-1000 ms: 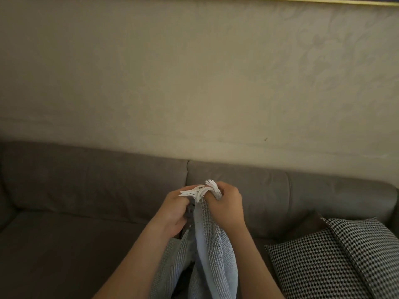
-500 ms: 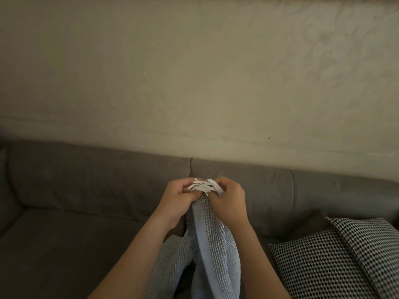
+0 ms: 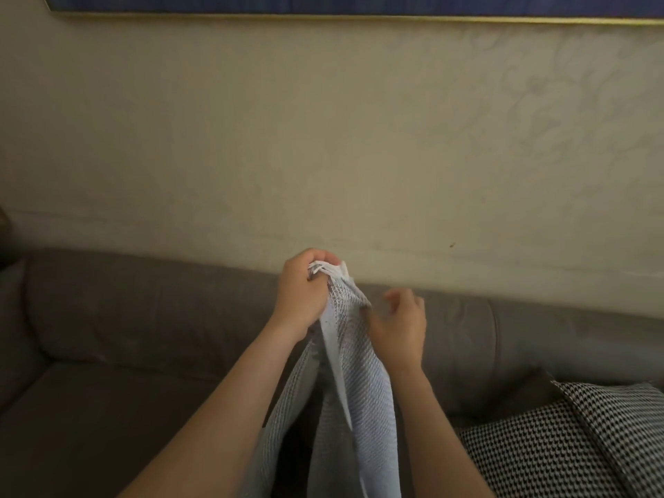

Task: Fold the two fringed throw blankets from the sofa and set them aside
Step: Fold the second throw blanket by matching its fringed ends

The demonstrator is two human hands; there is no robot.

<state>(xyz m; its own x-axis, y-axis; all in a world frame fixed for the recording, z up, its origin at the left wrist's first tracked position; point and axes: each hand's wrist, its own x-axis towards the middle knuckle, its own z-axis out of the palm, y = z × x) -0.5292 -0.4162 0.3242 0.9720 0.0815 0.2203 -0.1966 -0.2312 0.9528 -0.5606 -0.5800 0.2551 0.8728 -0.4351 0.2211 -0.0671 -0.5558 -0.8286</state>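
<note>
A light grey-blue waffle-weave throw blanket (image 3: 363, 382) with a white fringe (image 3: 332, 270) hangs in front of me, gathered at its top. My left hand (image 3: 305, 292) grips the bunched fringed end and holds it up at the height of the sofa's backrest. Just to the right and a little lower, my right hand (image 3: 399, 325) is off the fringe with its fingers loosely curled, beside the hanging cloth. The blanket's lower part runs out of the frame. No other throw blanket is in view.
A grey-brown sofa (image 3: 125, 318) stretches across the view, with its bare seat (image 3: 82, 418) at the lower left. Black-and-white houndstooth cushions (image 3: 575, 443) lie at the lower right. A beige wall (image 3: 323, 138) rises behind, and a framed picture's lower edge (image 3: 323, 9) runs along the top.
Both hands held the fringed end together before. Now my left hand alone holds it, raised slightly, and my right hand has let go and moved down to the right.
</note>
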